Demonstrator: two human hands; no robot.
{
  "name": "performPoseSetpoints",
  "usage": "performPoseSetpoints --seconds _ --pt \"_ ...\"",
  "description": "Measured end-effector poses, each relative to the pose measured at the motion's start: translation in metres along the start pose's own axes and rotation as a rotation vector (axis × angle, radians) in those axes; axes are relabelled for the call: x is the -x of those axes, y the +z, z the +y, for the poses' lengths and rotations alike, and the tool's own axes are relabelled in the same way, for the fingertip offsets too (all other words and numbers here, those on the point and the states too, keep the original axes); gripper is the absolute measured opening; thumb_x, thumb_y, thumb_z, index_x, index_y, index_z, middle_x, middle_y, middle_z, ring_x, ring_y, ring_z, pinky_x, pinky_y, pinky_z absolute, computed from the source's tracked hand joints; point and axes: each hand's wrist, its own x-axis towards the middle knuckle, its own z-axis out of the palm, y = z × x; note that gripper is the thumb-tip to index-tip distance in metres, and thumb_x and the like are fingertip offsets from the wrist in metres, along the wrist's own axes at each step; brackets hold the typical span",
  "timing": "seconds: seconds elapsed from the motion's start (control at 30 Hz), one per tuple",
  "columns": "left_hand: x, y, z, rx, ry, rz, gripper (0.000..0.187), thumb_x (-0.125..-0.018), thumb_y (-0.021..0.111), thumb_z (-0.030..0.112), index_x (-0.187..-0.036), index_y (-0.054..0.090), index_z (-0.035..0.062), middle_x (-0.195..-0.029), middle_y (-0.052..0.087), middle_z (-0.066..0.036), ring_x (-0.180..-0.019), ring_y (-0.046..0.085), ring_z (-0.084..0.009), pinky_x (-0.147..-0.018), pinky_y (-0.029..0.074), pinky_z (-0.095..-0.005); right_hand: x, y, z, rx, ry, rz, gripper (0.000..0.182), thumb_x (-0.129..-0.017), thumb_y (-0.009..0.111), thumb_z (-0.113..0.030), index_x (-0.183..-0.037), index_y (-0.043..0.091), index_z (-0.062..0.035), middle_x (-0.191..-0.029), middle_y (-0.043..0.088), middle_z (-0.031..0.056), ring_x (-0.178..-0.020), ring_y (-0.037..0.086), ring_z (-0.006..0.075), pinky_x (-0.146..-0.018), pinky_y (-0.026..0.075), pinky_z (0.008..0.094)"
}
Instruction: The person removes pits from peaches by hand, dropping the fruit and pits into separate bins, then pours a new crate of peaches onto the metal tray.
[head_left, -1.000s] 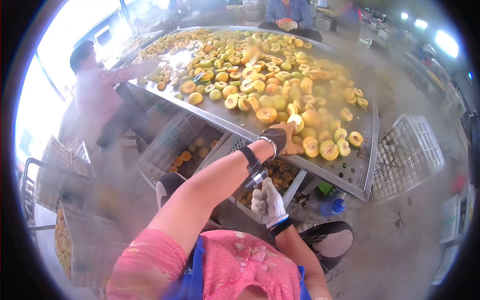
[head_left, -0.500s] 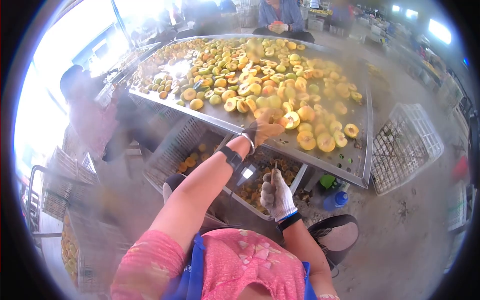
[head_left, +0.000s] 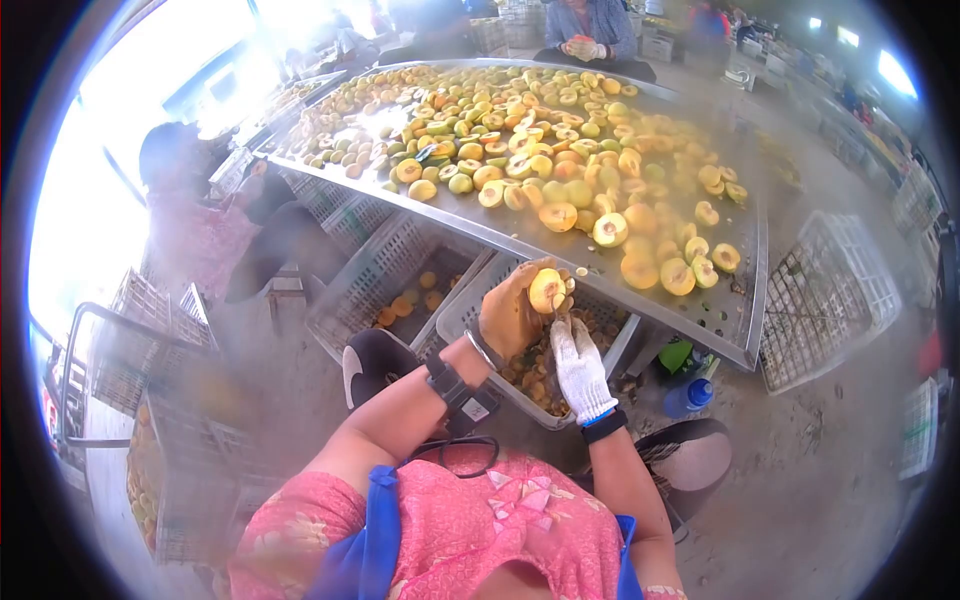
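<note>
My left hand (head_left: 510, 312), in a brownish-orange glove, is closed around a peach half (head_left: 546, 290) above a crate of fruit pieces. The fruit's yellow flesh faces up and to the right. Close against its lower right side is my right hand (head_left: 580, 370), in a white knitted glove with the fingers pointing up. A thin hand tool is in its grip, mostly hidden by the fingers and fruit. Beyond both hands, many halved yellow peaches (head_left: 610, 229) lie cut side up or down on a metal table (head_left: 470, 232).
Below my hands sits a plastic crate (head_left: 452, 318) with fruit pieces; another crate (head_left: 345, 312) stands to its left. A blue bottle (head_left: 688, 398) is on the floor at right, near a tipped white crate (head_left: 830, 300). Co-workers sit at left and across the table.
My left hand has drawn back from the table's edge with a peach half. My right hand has risen to meet it, its tool now at the fruit. The view has shifted slightly.
</note>
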Motion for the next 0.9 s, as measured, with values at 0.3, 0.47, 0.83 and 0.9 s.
performPoseSetpoints --seconds 0.3,0.47,0.83,0.9 --pt "0.007 0.021 -0.003 0.359 -0.242 0.202 0.034 -0.101 0.046 0.028 -0.117 0.059 0.0016 -0.104 0.063 -0.011 -0.091 0.063 -0.0248 -0.077 0.056 -0.0357 -0.003 0.003 0.017 0.209 -0.091 0.051 0.049 -0.103 0.05 -0.033 -0.126 0.054 0.0106 -0.111 0.064 0.0278 -0.104 0.063 0.037 -0.088 0.049 0.038" --pt "0.007 0.027 -0.005 0.103 -0.16 0.278 0.04 -0.103 0.045 0.037 -0.109 0.062 0.0011 -0.1 0.063 -0.011 -0.089 0.064 -0.0235 -0.077 0.057 -0.0359 0.003 0.005 0.004 0.206 0.01 -0.035 0.047 -0.103 0.047 -0.034 -0.122 0.056 0.0085 -0.109 0.064 0.0288 -0.104 0.062 0.0419 -0.086 0.049 0.0398" --pt "0.0 0.015 -0.005 -0.117 -0.186 0.194 0.065 -0.104 0.038 0.052 -0.081 0.065 -0.0024 -0.075 0.067 -0.016 -0.063 0.063 -0.0243 -0.062 0.052 -0.0339 0.005 0.011 0.04 0.048 -0.121 -0.132 0.045 -0.103 0.044 -0.045 -0.115 0.058 -0.0035 -0.078 0.064 0.015 -0.064 0.061 0.0325 -0.057 0.047 0.0395" --pt "-0.002 0.016 -0.003 -0.17 -0.149 0.088 0.066 -0.105 0.039 0.051 -0.076 0.065 -0.0028 -0.073 0.067 -0.016 -0.062 0.063 -0.024 -0.059 0.05 -0.0329 0.01 0.007 0.028 -0.172 0.077 -0.232 0.042 -0.103 0.046 -0.048 -0.109 0.059 -0.0081 -0.069 0.057 0.0051 -0.049 0.051 0.0198 -0.045 0.039 0.0316"
